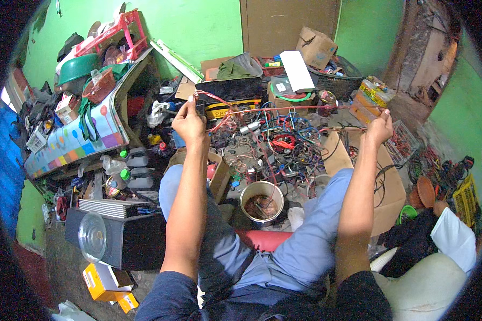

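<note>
A thin red wire is stretched taut between both raised hands, above a floor heaped with tangled cables. My left hand pinches one end of it, near a black case with a yellow band. My right hand grips the other end over an open cardboard box. Both forearms reach forward from the lower edge over my knees in blue trousers. A round white tub with rusty bits inside stands between my legs.
A cluttered bench with a coloured patterned cover is at left, with a green bowl and red rack on it. A black speaker box lies at lower left. A black basket and cardboard boxes stand at the back. Green walls surround.
</note>
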### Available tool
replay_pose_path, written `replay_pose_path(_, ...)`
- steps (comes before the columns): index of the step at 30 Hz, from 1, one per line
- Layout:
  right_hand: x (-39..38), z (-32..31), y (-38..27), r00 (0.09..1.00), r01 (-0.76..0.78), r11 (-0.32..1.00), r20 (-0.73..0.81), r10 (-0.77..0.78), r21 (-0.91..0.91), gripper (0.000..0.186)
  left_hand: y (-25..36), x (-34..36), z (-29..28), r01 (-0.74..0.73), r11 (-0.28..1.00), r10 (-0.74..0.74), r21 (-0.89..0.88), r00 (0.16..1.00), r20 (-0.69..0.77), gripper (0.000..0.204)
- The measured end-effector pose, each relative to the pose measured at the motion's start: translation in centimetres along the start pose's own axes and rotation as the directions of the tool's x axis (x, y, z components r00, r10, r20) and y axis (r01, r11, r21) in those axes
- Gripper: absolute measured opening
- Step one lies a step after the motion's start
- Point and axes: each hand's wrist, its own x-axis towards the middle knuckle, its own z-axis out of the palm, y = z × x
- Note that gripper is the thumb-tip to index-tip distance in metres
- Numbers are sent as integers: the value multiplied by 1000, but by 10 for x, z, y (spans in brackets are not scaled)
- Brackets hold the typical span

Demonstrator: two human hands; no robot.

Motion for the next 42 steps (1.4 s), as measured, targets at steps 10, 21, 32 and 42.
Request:
replay_pose_path(10, -48, 19, 24, 623, 488, 770, 782, 24, -411, 28, -24, -17, 13, -223, 970, 211, 96, 970, 122, 22)
replay_pose_path(21, -199, 34, 9, 211, 533, 827, 975, 74, -179, 38, -28, -42, 20, -115, 976, 64, 187, 965, 256, 22)
replay_pose_path(32, -152, 45, -14, 306, 252, 943, 942, 134, -216, 17, -21, -29, 12, 39, 996, -53, 81, 983, 174, 22)
replay_pose_path(42, 6, -2, 10, 994, -71, 996, 78, 75, -51, 22, 1, 8, -1, 147, 985, -150, -92, 988, -24, 16)
